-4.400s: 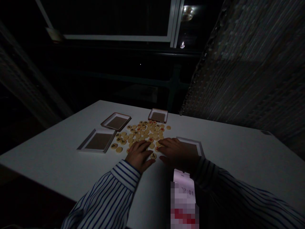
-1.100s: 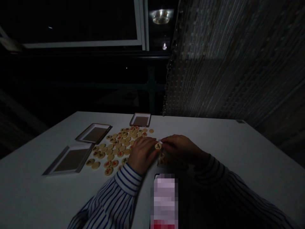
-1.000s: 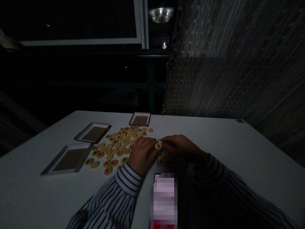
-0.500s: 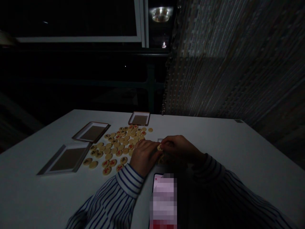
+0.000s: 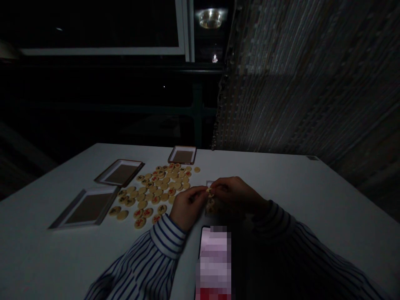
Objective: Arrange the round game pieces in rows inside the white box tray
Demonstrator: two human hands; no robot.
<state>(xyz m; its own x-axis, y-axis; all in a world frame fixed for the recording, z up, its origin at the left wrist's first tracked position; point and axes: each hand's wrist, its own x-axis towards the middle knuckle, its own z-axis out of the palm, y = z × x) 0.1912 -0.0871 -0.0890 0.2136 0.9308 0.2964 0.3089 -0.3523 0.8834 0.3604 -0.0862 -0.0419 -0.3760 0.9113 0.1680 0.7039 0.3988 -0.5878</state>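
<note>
Over a small, shallow tray (image 5: 208,183), my two hands meet at a round, light wooden Chinese chess piece (image 5: 210,193) with a dark character on it. My right hand (image 5: 236,194) pinches the piece from the right, its fingers curled and partly in shadow. From the left, my left hand (image 5: 188,206) reaches in with its index finger and thumb at the piece's edge. Below the fingertips, more chess pieces (image 5: 211,203) lie in a column in the tray. My right hand's shadow darkens the tray's right side.
Loose Chinese chess pieces (image 5: 158,192), some face down, are spread left of my hands. Three shallow box parts stand around them: one near left (image 5: 64,219), one farther left (image 5: 101,173), one at the back (image 5: 194,156). A lit phone (image 5: 204,239) lies in front. A bead curtain (image 5: 265,104) hangs behind.
My left hand has drawn back slightly and its fingers have opened out from a flatter, covering pose, so more pieces in the tray show. My right hand stays nearly in place.
</note>
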